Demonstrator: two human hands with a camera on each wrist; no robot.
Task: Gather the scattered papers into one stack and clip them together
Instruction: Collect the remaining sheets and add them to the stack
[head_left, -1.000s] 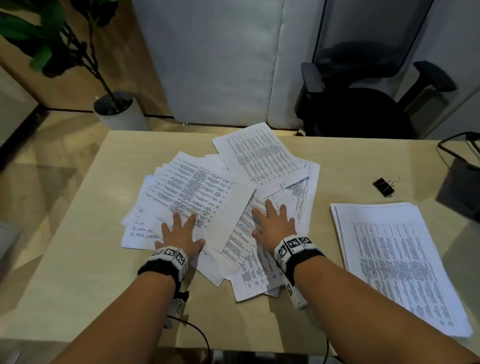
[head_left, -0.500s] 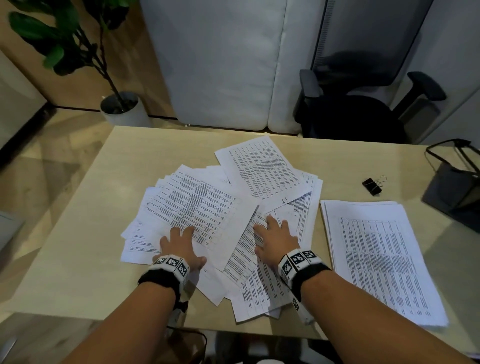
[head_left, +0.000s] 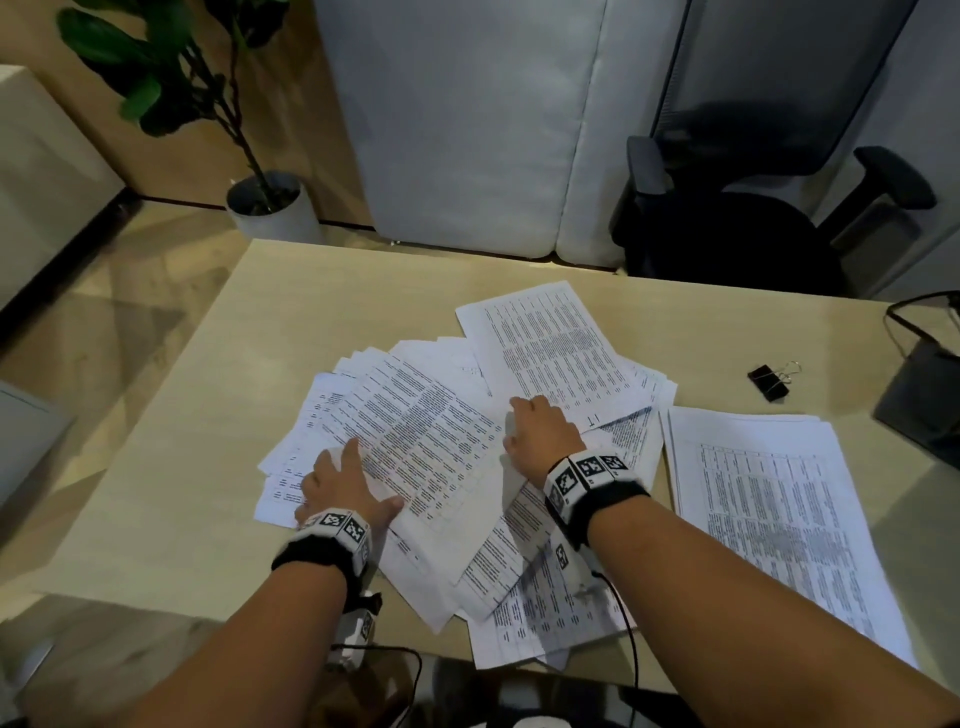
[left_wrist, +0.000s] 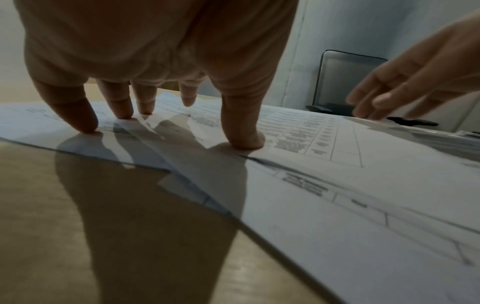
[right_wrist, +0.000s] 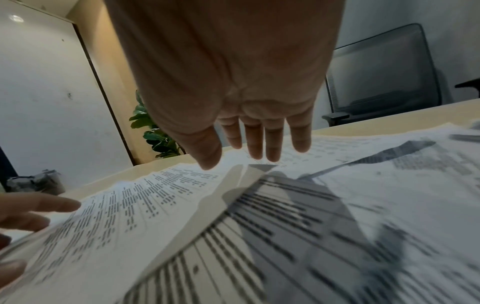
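Several printed sheets lie fanned and overlapping in a scattered pile (head_left: 441, 447) at the middle of the wooden table (head_left: 171, 467). My left hand (head_left: 343, 483) presses down on the pile's left side with spread fingers (left_wrist: 85, 121). Over the pile's centre, my right hand (head_left: 540, 431) hovers just above the sheets with straight fingers (right_wrist: 255, 144). A squared stack of papers (head_left: 774, 514) lies to the right. A black binder clip (head_left: 769, 382) sits on the table beyond that stack, out of both hands.
A dark office chair (head_left: 753, 228) stands behind the table's far right edge. A potted plant (head_left: 260, 202) is on the floor at the far left. A dark object with a cable (head_left: 924, 400) sits at the table's right edge.
My right hand has lifted off the sheets and moved farther up the pile. My left hand has stayed pressed on the left side. The camera view has shifted slightly.
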